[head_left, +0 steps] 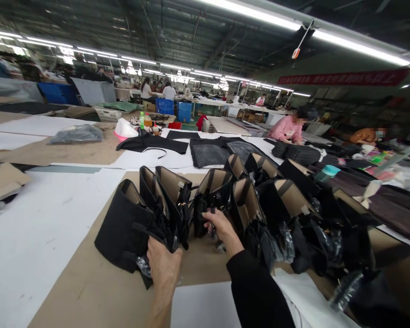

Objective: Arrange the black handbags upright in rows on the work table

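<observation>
Head view: person's two hands at a row of black handbags with tan lining, lower centre of frame.
Left hand [164, 266]: bare forearm, fingers curled shut on the edge of the leftmost black handbag [125, 225], gripping fabric and a bit of clear plastic.
Right hand [222, 230]: black sleeve, fingers closed on the strap area of the middle black handbag [212, 193].
Bag row [294, 205]: open-topped, standing, touching each other, running from centre to right; clear plastic wrap [287, 237] among them.
Tabletop [99, 291]: brown board with white paper sheets [37, 237] left and bottom.
Upper centre: dark knit fabric pieces [208, 152] laid flat, pink-rimmed white cap [124, 130], bottles [146, 120].
Right upper: person in pink top [287, 129] bent over another tabletop.
</observation>
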{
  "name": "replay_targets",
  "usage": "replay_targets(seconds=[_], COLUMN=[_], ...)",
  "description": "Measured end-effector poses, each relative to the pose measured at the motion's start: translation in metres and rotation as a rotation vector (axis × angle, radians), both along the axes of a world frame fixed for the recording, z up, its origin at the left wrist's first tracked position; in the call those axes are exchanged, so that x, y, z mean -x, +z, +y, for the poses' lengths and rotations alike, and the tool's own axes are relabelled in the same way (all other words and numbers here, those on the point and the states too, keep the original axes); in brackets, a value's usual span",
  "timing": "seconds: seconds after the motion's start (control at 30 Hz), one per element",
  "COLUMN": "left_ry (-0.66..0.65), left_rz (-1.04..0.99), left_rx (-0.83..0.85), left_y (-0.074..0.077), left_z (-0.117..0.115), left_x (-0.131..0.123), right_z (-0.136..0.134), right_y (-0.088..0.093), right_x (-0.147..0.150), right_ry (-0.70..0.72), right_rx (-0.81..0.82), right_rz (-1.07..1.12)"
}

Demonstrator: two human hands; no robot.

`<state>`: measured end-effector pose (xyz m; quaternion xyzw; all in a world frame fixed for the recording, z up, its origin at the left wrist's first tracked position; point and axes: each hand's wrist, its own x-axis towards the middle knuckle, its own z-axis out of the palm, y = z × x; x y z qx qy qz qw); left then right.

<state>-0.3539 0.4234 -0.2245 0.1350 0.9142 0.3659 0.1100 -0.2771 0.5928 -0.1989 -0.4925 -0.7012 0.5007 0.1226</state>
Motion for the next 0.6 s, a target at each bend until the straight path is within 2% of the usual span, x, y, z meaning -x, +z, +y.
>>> replay_targets(seconds=[0.07,0.1,0.17,0.23,0.27,0.33,0.47,0.6], left_ry=[-0.022,-0.031,-0.040,-0.045,-0.048,-0.059,-0.111,-0.081], left_rz=[-0.015,-0.038,-0.106,-0.184,-0.216,-0.253,-0.386,-0.599], left_rx=[-0.026,-0.053,-0.132,-0.241,-0.303,-0.438,-0.674,-0.873], left_y=[0.002,0.002,-0.002,-0.006,-0.007,-0.005,0.011,0.036], left_z=[-0.002,-0.003,-0.007,-0.013,-0.018,-0.031,-0.084,-0.153], left_x=[0.004,0.006,0.012,0.018,0.022,0.028,0.031,-0.002], right_z=[-0.016,-0.024,-0.038,-0.045,-0.047,-0.051,-0.073,-0.119], right_y=[-0.012,-0.019,-0.034,-0.044,-0.047,-0.046,-0.029,-0.022], right_x=[0.010,0.015,0.028,0.040,0.045,0.049,0.021,-0.026], right_ry=[0.117,0.126,0.039,-0.045,-0.035,0.087,0.354,0.635], right_rx=[0.046,0.053,0.049,0.066,0.084,0.143,0.257,0.362], right_rz=[0.179,0.269,0.397,0.399,0.376,0.334,0.331,0.258])
